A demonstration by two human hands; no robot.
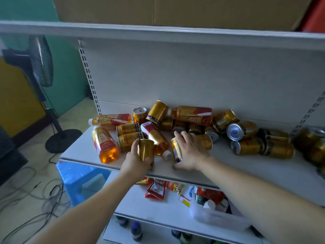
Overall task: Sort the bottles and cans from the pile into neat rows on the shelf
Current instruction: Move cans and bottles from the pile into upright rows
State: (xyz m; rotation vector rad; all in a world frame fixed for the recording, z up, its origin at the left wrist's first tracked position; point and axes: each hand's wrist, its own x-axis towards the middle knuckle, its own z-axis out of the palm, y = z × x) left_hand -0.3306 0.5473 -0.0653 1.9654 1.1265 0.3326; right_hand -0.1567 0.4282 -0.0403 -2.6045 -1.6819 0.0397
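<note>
Soft, flat light here, brightest on the pale shelf (246,171) and its back wall. The room off to the left sits dim and bluish. Small glints ride the gold cans (246,147). The wide lens bows the upper shelf edge (158,31), and the right margin and lower shelves (158,208) blur soft.

Cans (249,147) gold, dark blue band near the ends, silver lids. Can (146,149) in left hand (135,161) plain shiny gold. Bottles (105,147) amber-orange liquid, red and gold labels, white caps. Shelf (246,169) pale grey-white. Cardboard box (175,11) brown. Wall (68,71) teal. Stool (79,176) bright blue. Fan (41,62) black. Snack packets (156,190) red, white print.
</note>
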